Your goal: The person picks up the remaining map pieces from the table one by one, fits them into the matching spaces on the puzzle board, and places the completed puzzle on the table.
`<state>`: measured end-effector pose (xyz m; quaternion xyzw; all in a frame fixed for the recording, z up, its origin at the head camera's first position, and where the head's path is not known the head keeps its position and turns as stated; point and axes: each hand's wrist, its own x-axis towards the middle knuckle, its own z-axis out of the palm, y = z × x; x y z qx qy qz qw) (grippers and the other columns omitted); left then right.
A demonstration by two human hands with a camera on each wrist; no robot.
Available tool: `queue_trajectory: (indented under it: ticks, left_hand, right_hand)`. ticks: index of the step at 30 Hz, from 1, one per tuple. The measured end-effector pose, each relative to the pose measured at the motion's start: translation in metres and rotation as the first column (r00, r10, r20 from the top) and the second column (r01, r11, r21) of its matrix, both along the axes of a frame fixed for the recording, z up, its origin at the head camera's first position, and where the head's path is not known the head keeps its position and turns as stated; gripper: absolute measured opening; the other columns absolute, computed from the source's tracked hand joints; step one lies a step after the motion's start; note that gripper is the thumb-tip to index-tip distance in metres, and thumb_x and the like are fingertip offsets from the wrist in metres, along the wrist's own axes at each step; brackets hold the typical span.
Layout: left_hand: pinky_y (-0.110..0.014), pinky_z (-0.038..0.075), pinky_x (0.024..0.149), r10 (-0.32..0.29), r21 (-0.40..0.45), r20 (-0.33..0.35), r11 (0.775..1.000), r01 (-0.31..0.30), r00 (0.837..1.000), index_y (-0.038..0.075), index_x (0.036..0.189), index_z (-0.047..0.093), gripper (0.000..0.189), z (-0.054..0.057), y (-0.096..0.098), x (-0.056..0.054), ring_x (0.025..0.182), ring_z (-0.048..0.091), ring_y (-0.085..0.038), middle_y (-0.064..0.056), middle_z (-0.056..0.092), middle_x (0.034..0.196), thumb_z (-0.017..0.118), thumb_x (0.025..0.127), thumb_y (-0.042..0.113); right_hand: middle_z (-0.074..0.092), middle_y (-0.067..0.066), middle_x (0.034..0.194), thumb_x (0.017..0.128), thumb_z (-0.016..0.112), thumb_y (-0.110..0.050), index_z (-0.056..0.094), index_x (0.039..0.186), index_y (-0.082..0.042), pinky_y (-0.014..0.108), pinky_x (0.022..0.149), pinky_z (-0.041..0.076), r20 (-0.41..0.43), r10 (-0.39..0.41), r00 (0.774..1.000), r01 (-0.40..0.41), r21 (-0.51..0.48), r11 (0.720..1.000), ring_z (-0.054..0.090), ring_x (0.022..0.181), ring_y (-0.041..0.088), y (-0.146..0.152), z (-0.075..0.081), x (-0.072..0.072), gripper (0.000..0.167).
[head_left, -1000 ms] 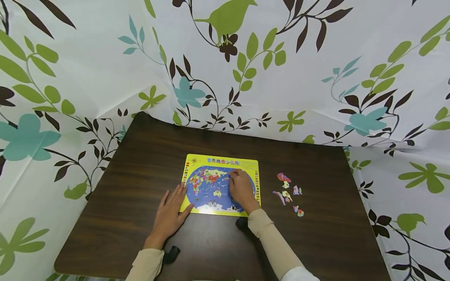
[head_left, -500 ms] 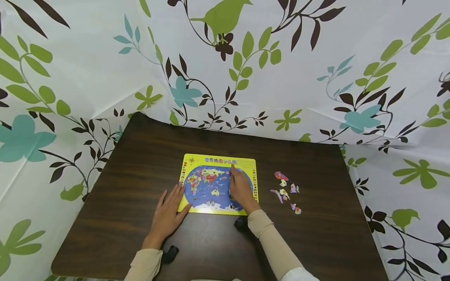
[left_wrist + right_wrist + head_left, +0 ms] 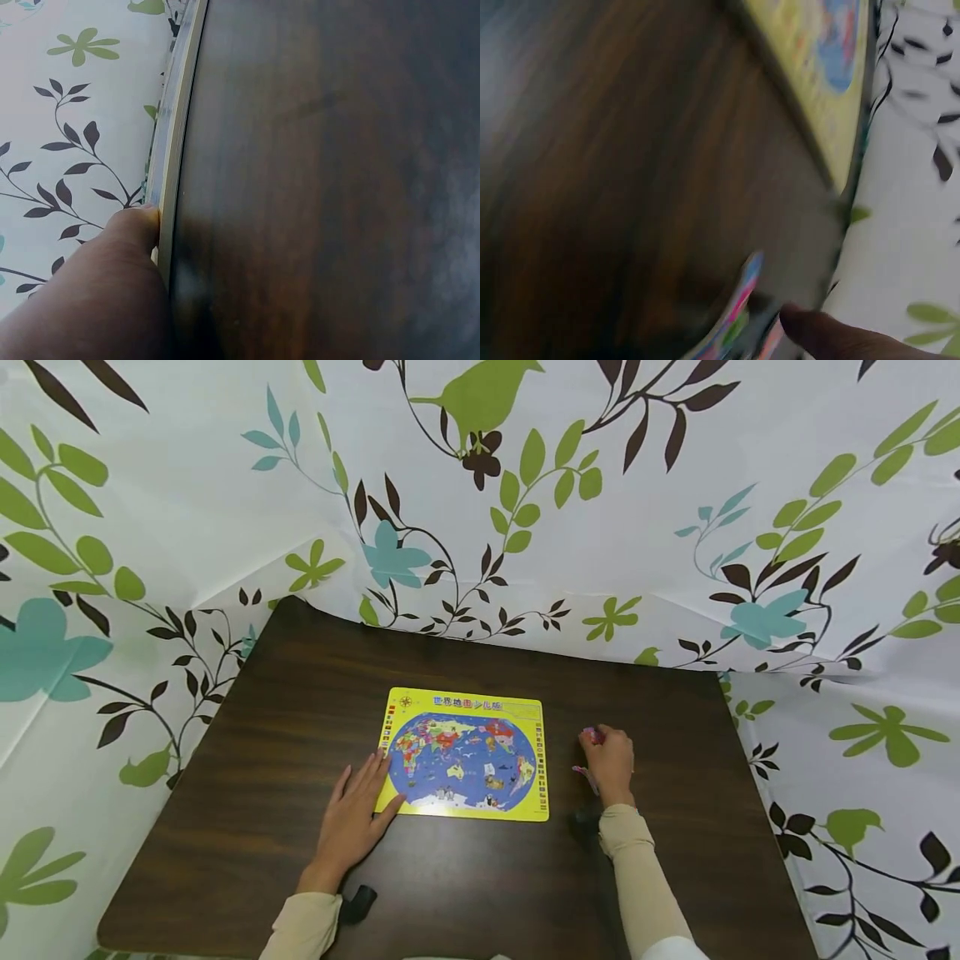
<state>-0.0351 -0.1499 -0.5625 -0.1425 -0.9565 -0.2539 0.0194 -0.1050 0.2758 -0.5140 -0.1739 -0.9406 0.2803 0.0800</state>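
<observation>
Main change: right hand [image 3: 613, 764] has left the board and is now down at the loose pieces on the dark brown wood-grain table [image 3: 450, 877]. Half a second ago it was over the upper right of the map, so that part is now uncovered: I see a red-and-pink continent [image 3: 498, 737] there, sitting level as far as I can tell.

The yellow-bordered rectangular world-map puzzle board [image 3: 534, 810] lies flat, mid-table. Left hand [image 3: 352, 818] rests on its lower left, fingers relaxed and apart, holding nothing; same spot as before.

Right fingers are right by a small red-and-pink flat piece [image 3: 594, 735]; whether they pinch it I can't tell, and the right wrist view is blurred. A thin curved purple-pink strip piece [image 3: 587, 774] lies just left of the hand. Most other loose pieces are hidden behind it, so no count from me.

My read: work at that upper-right spot looks finished, and I'm onto picking from the leftover pieces. Fitting isn't complete, since some pieces remain off the board.
</observation>
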Motion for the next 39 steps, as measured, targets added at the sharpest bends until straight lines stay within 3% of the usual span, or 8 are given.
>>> queue_trajectory:
  ticks: [5, 9, 17, 23, 27, 31, 34, 39]
  left_hand:
    - [-0.051, 0.007, 0.127, -0.004, 0.015, -0.021, 1.000, 0.004, 1.000, 0.007, 0.161, 0.035, 0.078, 0.004, 0.000, 0.000, 0.154, 0.030, -0.030, -0.011, 0.032, 0.167, 0.062, 0.101, 0.047]
    - [-0.051, 0.007, 0.127, -0.007, 0.026, 0.003, 1.000, 0.007, 1.000, 0.007, 0.162, 0.034, 0.077, 0.005, 0.001, 0.000, 0.155, 0.028, -0.030, -0.011, 0.030, 0.168, 0.061, 0.102, 0.047]
    - [-0.049, 0.005, 0.127, -0.002, 0.018, 0.022, 1.000, 0.001, 1.000, 0.007, 0.162, 0.033, 0.078, 0.004, 0.002, 0.000, 0.156, 0.027, -0.029, -0.010, 0.029, 0.168, 0.060, 0.102, 0.049]
    - [-0.050, 0.006, 0.127, 0.000, 0.011, 0.010, 1.000, 0.000, 1.000, 0.006, 0.161, 0.034, 0.077, 0.004, 0.002, 0.000, 0.155, 0.028, -0.029, -0.010, 0.031, 0.168, 0.061, 0.102, 0.048]
    - [-0.050, 0.005, 0.128, 0.013, -0.001, 0.013, 1.000, -0.013, 1.000, 0.007, 0.162, 0.033, 0.078, 0.004, 0.001, -0.002, 0.155, 0.028, -0.029, -0.010, 0.030, 0.168, 0.060, 0.102, 0.049]
    - [-0.049, 0.004, 0.128, 0.017, -0.009, 0.031, 1.000, -0.016, 0.999, 0.009, 0.163, 0.031, 0.079, 0.002, 0.000, -0.002, 0.156, 0.025, -0.028, -0.009, 0.028, 0.169, 0.058, 0.102, 0.051]
    - [-0.049, 0.003, 0.128, 0.009, -0.009, 0.048, 1.000, -0.009, 0.999, 0.009, 0.163, 0.030, 0.079, 0.001, 0.001, -0.002, 0.157, 0.025, -0.027, -0.008, 0.027, 0.169, 0.057, 0.102, 0.052]
    - [-0.048, 0.003, 0.128, 0.009, -0.016, 0.058, 1.000, -0.008, 0.998, 0.010, 0.163, 0.030, 0.079, 0.002, 0.002, -0.002, 0.156, 0.025, -0.027, -0.008, 0.027, 0.169, 0.056, 0.103, 0.053]
  right_hand:
    - [0.066, 0.035, 0.120, 0.095, 0.077, -0.027, 0.069, 0.124, 0.011, 0.063, 0.095, 0.049, 0.043, -0.032, 0.999, 0.034, -0.029, 0.999, 0.062, 0.109, 0.051, 0.025, -0.007, 0.007, 0.048]
    - [0.068, 0.033, 0.118, 0.096, 0.075, -0.023, 0.071, 0.120, 0.010, 0.060, 0.096, 0.050, 0.043, -0.046, 0.998, 0.048, -0.062, 0.997, 0.062, 0.104, 0.049, 0.029, -0.005, 0.006, 0.041]
    - [0.068, 0.029, 0.113, 0.098, 0.073, -0.020, 0.065, 0.119, 0.007, 0.050, 0.083, 0.054, 0.093, -0.082, 0.992, 0.097, -0.161, 0.982, 0.066, 0.092, 0.038, 0.030, -0.003, 0.007, 0.035]
    - [0.073, 0.024, 0.097, 0.096, 0.076, -0.017, 0.071, 0.105, 0.007, 0.044, 0.075, 0.054, -0.057, -0.136, 0.989, 0.126, -0.150, 0.981, 0.069, 0.087, 0.038, 0.022, -0.002, 0.007, 0.026]
    - [0.076, 0.021, 0.091, 0.098, 0.075, -0.021, 0.076, 0.107, 0.004, 0.030, 0.063, 0.054, -0.183, -0.094, 0.979, 0.055, -0.207, 0.977, 0.073, 0.073, 0.033, 0.004, 0.007, 0.000, 0.027]
    - [0.076, 0.025, 0.095, 0.104, 0.065, -0.017, 0.070, 0.126, 0.007, 0.029, 0.059, 0.061, -0.172, 0.015, 0.985, -0.078, -0.368, 0.926, 0.075, 0.067, 0.029, -0.018, 0.014, -0.009, 0.033]
    - [0.073, 0.030, 0.103, 0.107, 0.056, -0.009, 0.059, 0.138, 0.012, 0.034, 0.070, 0.063, -0.097, 0.091, 0.991, -0.126, -0.461, 0.878, 0.077, 0.077, 0.030, -0.032, 0.016, -0.013, 0.037]
    - [0.073, 0.030, 0.105, 0.105, 0.059, -0.003, 0.065, 0.127, 0.015, 0.034, 0.077, 0.063, -0.013, 0.149, 0.989, -0.132, -0.556, 0.821, 0.077, 0.088, 0.032, -0.054, 0.013, -0.015, 0.029]
